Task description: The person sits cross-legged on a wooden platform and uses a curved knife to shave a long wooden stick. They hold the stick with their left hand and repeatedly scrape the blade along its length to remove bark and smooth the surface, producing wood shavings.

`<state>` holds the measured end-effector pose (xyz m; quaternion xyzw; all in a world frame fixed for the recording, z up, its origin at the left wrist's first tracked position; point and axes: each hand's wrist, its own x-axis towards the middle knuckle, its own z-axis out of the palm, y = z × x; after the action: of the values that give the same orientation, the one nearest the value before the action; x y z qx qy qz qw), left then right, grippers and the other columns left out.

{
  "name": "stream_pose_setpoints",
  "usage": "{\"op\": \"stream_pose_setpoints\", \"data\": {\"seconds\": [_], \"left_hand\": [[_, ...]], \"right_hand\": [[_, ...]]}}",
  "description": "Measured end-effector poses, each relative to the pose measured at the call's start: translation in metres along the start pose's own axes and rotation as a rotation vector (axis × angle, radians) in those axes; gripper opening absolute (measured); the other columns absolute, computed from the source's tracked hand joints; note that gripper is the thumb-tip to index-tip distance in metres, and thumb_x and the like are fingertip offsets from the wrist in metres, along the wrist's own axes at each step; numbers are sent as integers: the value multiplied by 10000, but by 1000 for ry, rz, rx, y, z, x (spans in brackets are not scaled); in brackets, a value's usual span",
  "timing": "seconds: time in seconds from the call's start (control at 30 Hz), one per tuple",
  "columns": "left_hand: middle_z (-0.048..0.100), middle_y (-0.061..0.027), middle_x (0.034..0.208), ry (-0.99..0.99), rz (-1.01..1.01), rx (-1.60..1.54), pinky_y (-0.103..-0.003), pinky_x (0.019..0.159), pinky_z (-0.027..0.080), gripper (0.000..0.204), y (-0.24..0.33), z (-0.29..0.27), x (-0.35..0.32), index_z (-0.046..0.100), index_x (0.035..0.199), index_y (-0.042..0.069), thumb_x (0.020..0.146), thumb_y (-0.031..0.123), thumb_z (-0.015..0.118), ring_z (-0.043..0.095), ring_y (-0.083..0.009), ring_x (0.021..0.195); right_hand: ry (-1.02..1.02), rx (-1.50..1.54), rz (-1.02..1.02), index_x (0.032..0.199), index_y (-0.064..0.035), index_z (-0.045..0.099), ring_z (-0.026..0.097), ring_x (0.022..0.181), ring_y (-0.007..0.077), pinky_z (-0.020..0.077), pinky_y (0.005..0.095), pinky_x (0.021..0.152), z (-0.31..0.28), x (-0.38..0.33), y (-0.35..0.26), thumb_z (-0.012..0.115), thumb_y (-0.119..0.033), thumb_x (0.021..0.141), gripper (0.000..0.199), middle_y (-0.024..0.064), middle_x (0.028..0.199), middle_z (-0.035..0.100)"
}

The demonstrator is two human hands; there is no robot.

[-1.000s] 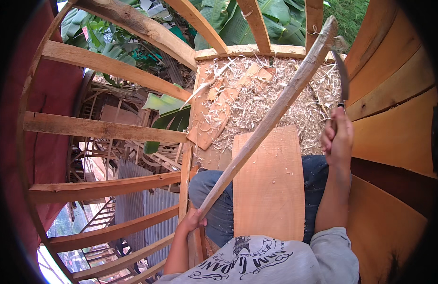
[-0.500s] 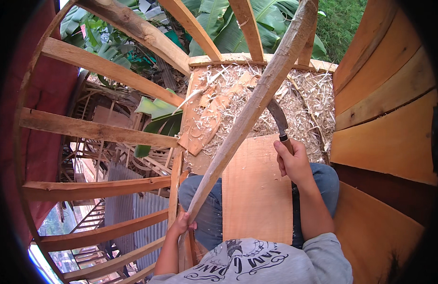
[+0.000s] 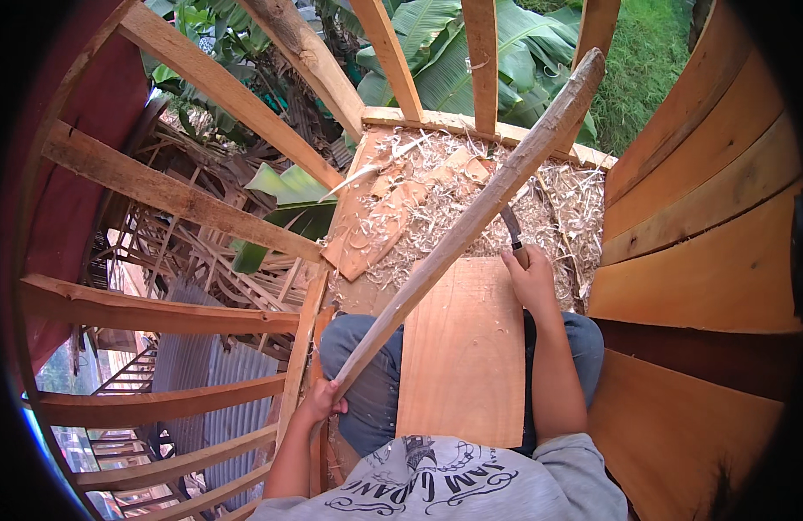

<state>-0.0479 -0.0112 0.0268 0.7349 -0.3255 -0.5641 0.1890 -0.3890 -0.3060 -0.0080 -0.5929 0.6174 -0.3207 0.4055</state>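
Pole first: a long, rough, pale-brown wooden pole (image 3: 471, 221) runs slantwise from low on the person's left up toward the far right, its weathered upper end rising against the green leaves beyond the railing. The left hand (image 3: 321, 401) is clenched round its lower end, beside the left knee. The right hand (image 3: 532, 280) grasps the handle of a knife with a dark, slightly curved blade (image 3: 511, 226); the blade lies against the right-hand side of the pole about midway along it, just above the fist.

Across the person's lap, over blue jeans (image 3: 371, 373), rests a flat, smooth board of reddish-tan wood (image 3: 464, 356), its far edge just under the right hand and a few curls of shaving on it. The pole crosses over the board's upper left corner.

Beyond the knees, a heap of pale wood shavings and chips (image 3: 436, 204) covers the plank platform (image 3: 366, 291), with larger slabs of split wood lying in it. Slanting rough timber rails (image 3: 184, 195) stand at the left and ahead; curved orange-brown planks (image 3: 705, 226) form a wall on the right. Broad banana leaves (image 3: 436, 43) and grass (image 3: 644, 61) show past the rails.
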Motion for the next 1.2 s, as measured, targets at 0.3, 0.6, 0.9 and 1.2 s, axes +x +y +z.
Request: {"op": "stream_pose_setpoints", "data": {"seconds": [0.3,0.6,0.9,1.2], "left_hand": [[571,-88,516,22,91,39,-267,490,448,841,-11,0,5,611,576,-26,799,746,366,548,-148,496],[545,-85,483,111,137,22,-278,483,446,829,-12,8,-5,578,508,-20,807,728,383,548,-151,488],[540,-86,486,110,178,81,-281,508,449,839,-12,8,-10,584,519,-21,836,714,334,548,-167,487],[474,-33,493,9,26,48,-243,435,362,803,-46,2,-45,554,584,0,852,714,300,472,-128,442]], "right_hand": [[54,50,-66,696,15,565,415,555,123,368,321,529,23,-2,6,628,-289,838,341,46,570,485],[305,273,36,760,34,604,473,624,112,401,299,604,16,-47,-6,588,-262,879,319,23,658,553],[275,345,76,853,38,635,524,679,107,418,284,641,10,-80,3,606,-244,870,284,33,722,595],[498,596,-464,724,-50,451,489,620,82,427,260,568,5,-99,-6,473,-119,889,180,15,682,484]]}}
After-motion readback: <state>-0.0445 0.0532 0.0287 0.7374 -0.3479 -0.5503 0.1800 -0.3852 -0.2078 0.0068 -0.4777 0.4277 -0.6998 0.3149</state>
